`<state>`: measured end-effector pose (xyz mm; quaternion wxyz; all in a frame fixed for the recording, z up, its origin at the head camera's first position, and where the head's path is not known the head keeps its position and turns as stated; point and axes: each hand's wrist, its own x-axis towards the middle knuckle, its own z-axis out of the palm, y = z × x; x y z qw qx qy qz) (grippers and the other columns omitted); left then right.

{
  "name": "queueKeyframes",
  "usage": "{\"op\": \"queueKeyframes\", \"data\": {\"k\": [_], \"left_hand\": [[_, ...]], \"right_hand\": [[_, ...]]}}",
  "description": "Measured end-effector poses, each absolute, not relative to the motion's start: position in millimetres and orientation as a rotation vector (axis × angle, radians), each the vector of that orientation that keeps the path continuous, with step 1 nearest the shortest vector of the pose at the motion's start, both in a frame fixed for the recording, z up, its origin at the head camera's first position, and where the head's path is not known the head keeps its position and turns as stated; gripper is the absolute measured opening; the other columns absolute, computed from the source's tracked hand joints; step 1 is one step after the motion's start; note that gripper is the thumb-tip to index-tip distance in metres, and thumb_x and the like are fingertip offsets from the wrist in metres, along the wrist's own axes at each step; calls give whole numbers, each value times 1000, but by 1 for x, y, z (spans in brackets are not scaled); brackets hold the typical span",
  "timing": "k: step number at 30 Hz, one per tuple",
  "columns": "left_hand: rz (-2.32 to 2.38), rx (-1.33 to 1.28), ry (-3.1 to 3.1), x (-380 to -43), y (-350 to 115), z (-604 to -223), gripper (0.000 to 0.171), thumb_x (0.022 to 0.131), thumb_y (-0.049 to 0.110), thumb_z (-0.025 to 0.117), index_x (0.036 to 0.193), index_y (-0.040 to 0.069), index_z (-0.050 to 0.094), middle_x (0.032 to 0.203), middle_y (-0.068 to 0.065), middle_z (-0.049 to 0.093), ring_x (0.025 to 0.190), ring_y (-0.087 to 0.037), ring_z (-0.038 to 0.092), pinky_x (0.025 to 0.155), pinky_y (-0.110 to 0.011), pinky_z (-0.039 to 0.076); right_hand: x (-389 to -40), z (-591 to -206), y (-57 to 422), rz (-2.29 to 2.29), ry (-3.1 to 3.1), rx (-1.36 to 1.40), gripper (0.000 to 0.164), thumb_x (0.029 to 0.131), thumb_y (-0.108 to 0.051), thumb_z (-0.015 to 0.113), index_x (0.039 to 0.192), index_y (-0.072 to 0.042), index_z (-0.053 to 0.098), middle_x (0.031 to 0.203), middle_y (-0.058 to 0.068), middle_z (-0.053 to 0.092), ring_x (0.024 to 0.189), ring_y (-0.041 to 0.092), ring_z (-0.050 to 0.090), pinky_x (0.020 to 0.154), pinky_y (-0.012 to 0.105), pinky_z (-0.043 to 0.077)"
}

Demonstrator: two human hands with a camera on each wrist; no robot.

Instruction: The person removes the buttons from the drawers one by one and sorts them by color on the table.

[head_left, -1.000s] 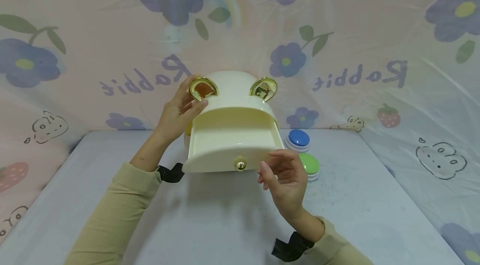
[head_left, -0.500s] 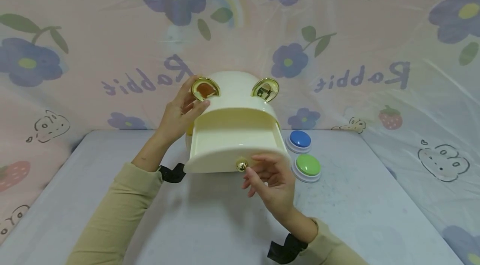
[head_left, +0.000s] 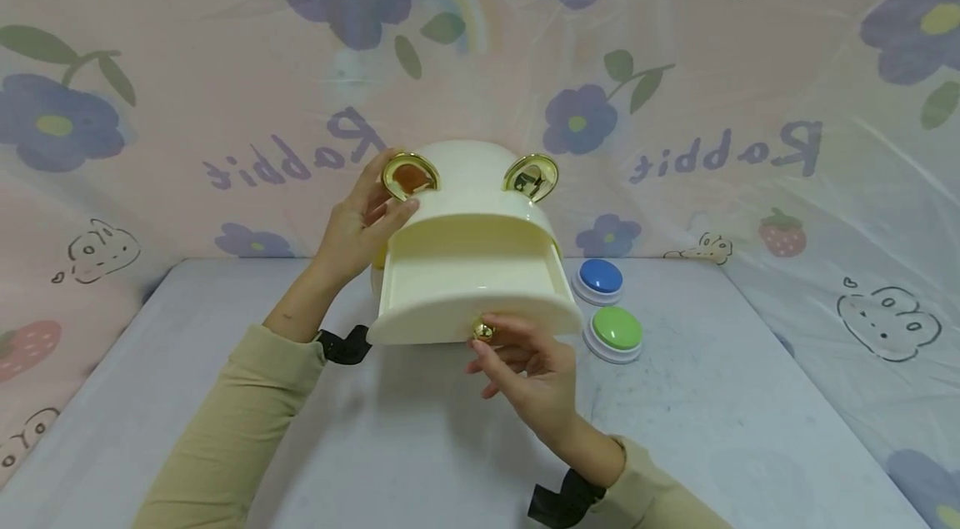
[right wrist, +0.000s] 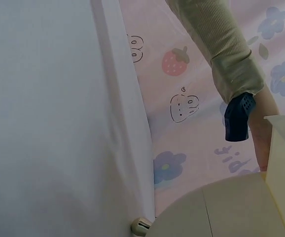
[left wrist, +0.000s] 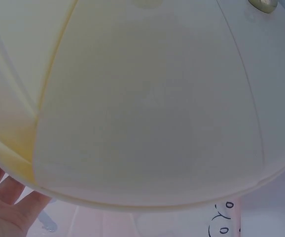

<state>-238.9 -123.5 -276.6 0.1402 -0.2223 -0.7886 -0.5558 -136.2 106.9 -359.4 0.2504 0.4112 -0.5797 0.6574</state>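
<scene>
A cream, rounded drawer box (head_left: pixel 468 171) with two gold-rimmed ears stands on the table, its drawer (head_left: pixel 472 271) pulled out and bare inside. My left hand (head_left: pixel 352 233) grips the box at its left ear (head_left: pixel 411 176), fingers behind and thumb in front. In the left wrist view that hand's fingers (left wrist: pixel 21 200) show at the lower edge of the box's curved side (left wrist: pixel 152 108). At the drawer front, my right hand (head_left: pixel 536 375) pinches the small gold knob (head_left: pixel 483 331) between thumb and forefinger, the other fingers loosely bent below. The right wrist view does not show this hand.
Right of the box, two round push buttons, one blue (head_left: pixel 600 276) and one green (head_left: pixel 617 329), sit on the white table (head_left: pixel 712 396). A patterned cloth (head_left: pixel 465 79) hangs behind. A gold foot (right wrist: pixel 141 226) shows under the box in the right wrist view.
My right hand has moved left from the drawer front's right end to the knob and closed its fingertips on it. My left hand and the drawer have stayed put.
</scene>
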Motion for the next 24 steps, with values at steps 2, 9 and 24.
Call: {"op": "queueKeyframes", "data": {"k": [2,9,24], "left_hand": [[-1604,-636,-2281,-238,-124,-276,65,95,25,60,149,39,27,139,-14,52,133,-30,45,113,-50,33],[-1612,-646,-2270,-238,-123,-276,65,95,24,60,150,35,26,138,-15,53,133,-28,45,113,-50,32],[-1609,-639,-2272,-238,-124,-276,65,95,24,60,150,38,26,139,-13,52,134,-27,45,113,-50,33]], "right_hand": [[-136,-359,106,1791,-1571,1114,37,80,20,62,114,7,60,81,27,65,68,14,72,37,26,51],[-136,-357,103,1800,-1597,1071,34,80,21,60,112,10,58,80,28,65,68,13,72,37,27,52],[-148,-345,96,1930,-1695,912,27,86,10,62,113,9,56,85,32,65,69,16,72,37,35,52]]}}
